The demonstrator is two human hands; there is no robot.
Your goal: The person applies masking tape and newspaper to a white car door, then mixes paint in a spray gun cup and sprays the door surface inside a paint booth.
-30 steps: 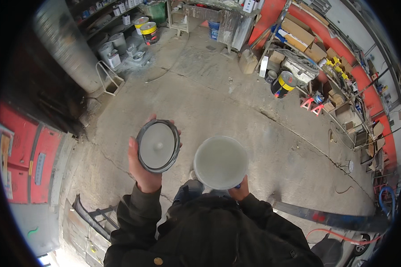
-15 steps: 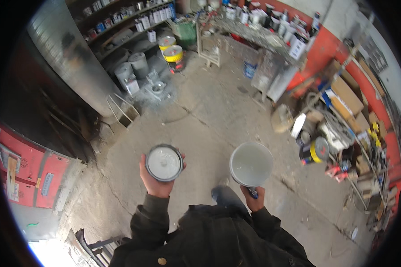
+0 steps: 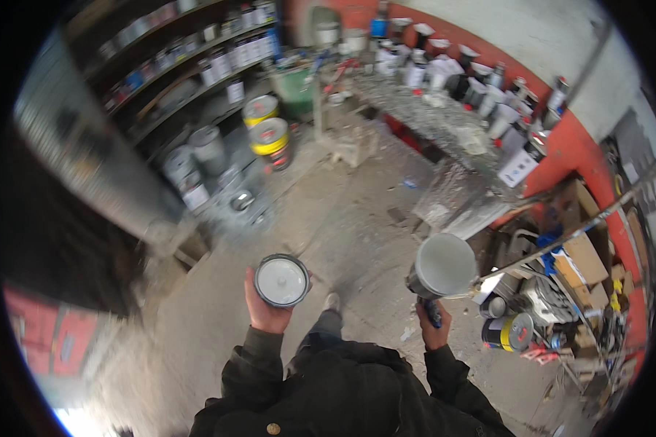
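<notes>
At the near side, a shallow round piece (image 3: 281,280) with a dark rim and a pale grey inner face is held in the left hand (image 3: 267,315), the fingers spread wide around its edge. To the right, well apart from it, a cup-like container (image 3: 446,266) with a pale grey inside is held by the right hand (image 3: 435,329), the fingers closed narrowly around a dark handle (image 3: 431,313) below it. Both things are held above the concrete floor (image 3: 364,291), and a light shoe (image 3: 332,301) is seen between them. At the far left, shelves (image 3: 186,109) are lined with tins (image 3: 175,51), and yellow-banded buckets (image 3: 270,138) are set near them. At the far right, a workbench (image 3: 393,91) is crowded with cups (image 3: 503,120), and cardboard boxes (image 3: 587,258) are heaped nearer at the right
</notes>
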